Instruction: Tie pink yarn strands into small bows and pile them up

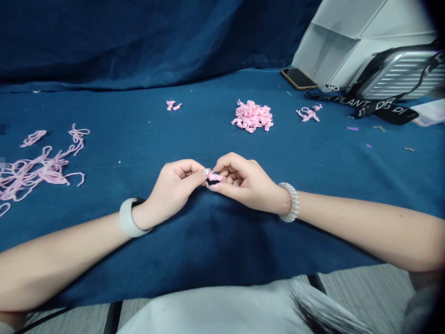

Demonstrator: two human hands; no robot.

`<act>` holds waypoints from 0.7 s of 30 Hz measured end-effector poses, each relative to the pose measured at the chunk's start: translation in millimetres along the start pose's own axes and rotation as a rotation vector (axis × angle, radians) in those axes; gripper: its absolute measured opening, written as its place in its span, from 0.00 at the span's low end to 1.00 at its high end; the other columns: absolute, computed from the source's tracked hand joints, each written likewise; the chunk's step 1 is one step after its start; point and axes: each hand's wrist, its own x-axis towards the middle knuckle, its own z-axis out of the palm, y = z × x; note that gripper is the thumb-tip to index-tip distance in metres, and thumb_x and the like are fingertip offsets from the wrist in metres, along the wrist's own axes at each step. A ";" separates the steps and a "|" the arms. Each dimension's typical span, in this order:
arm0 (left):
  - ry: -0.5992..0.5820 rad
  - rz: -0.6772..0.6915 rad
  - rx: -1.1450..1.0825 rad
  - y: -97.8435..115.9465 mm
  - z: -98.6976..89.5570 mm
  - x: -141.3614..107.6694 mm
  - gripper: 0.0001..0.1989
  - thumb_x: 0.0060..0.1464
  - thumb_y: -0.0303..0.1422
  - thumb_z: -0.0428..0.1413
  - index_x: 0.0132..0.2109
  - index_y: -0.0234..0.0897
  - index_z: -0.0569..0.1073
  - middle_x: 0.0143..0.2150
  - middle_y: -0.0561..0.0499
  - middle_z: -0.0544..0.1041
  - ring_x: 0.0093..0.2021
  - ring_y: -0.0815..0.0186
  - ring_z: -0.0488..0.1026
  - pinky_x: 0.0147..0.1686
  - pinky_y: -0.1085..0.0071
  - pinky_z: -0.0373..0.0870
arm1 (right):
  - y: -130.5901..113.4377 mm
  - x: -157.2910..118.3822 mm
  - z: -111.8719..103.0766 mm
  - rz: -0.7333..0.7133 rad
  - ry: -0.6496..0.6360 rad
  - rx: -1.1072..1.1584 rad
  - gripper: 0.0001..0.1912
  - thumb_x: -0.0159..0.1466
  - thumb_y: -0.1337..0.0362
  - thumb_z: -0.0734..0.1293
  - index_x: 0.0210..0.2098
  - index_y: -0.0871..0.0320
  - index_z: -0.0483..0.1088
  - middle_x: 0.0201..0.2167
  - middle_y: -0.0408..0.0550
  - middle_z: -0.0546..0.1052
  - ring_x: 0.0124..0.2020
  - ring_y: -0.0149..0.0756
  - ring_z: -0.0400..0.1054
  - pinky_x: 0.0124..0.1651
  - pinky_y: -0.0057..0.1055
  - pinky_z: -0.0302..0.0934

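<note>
Near the front of the blue cloth, my left hand point(177, 185) and my right hand point(245, 181) meet fingertip to fingertip. Between them is a small twisted piece of pink yarn point(215, 177). My left thumb and forefinger pinch its left end. On its right side, my right thumb and forefinger close around it, the other fingers curled in. Beyond my right hand lies a heap of short pink yarn pieces point(252, 116). Loose lilac-pink yarn strands point(48, 171) lie tangled at the left.
A few pink scraps point(173, 105) lie at the back, and a small yarn bundle point(309, 112) rests right of the heap. At the back right are a phone point(298, 78), white box shelves point(333, 41), a silver ridged case point(406, 72) and a black lettered strap point(368, 106).
</note>
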 end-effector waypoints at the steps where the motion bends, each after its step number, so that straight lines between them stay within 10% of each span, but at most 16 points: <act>1: 0.004 -0.005 -0.012 -0.3 0.2 0.1 0.08 0.50 0.32 0.58 0.25 0.34 0.73 0.23 0.53 0.75 0.23 0.71 0.70 0.26 0.74 0.66 | -0.3 0.1 0.2 0.001 0.000 -0.007 0.12 0.58 0.60 0.67 0.36 0.58 0.63 0.25 0.40 0.69 0.20 0.22 0.60 0.24 0.20 0.55; 21: -0.019 -0.032 -0.130 -2.4 -0.6 -0.4 0.09 0.50 0.33 0.59 0.26 0.34 0.73 0.22 0.53 0.73 0.23 0.71 0.68 0.27 0.74 0.66 | 0.3 1.1 -0.9 -0.044 0.023 -0.052 0.08 0.60 0.61 0.65 0.33 0.60 0.65 0.23 0.39 0.68 0.21 0.22 0.59 0.25 0.20 0.55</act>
